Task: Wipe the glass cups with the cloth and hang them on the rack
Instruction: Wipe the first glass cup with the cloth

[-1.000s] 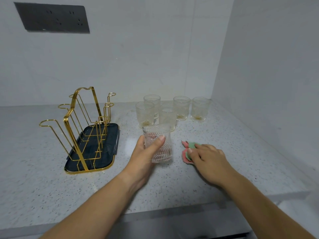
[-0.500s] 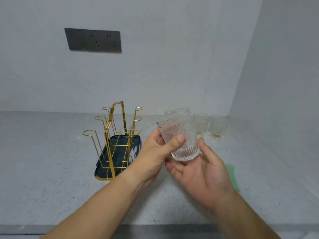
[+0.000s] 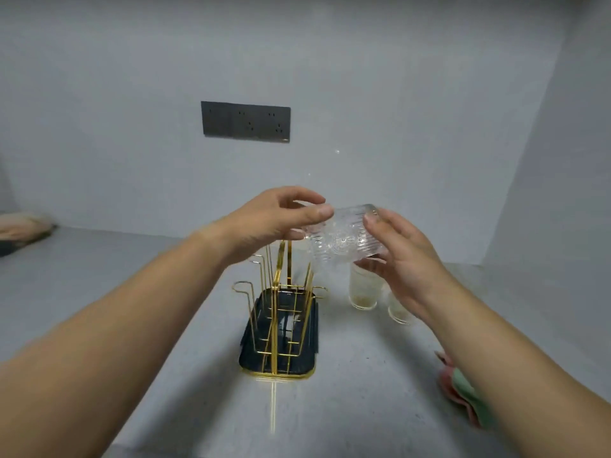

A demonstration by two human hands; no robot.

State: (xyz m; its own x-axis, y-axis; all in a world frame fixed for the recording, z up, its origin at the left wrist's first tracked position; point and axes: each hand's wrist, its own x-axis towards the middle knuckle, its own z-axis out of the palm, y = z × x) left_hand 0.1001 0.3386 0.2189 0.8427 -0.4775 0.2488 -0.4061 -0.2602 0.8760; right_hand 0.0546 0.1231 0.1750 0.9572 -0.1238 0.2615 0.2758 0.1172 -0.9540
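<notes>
Cup's gone up and over since half a second ago: glass cup (image 3: 344, 239) is now tipped on its side, higher, above the rack (image 3: 281, 309). Left hand (image 3: 281, 219) pinches one end, right hand (image 3: 403, 256) wraps the other, so both are clamped on it. Cloth (image 3: 459, 388) lies on the counter (image 3: 363, 408) under the right forearm, in neither hand. Every rack hook I can see below the left hand is bare, dark tray (image 3: 246, 355) too. Two other cups (image 3: 363, 289) stand upright just below the right hand; can't tell if the hands hide more. My read: nothing hung yet and this would be the first; those two are left to wipe and hang.
</notes>
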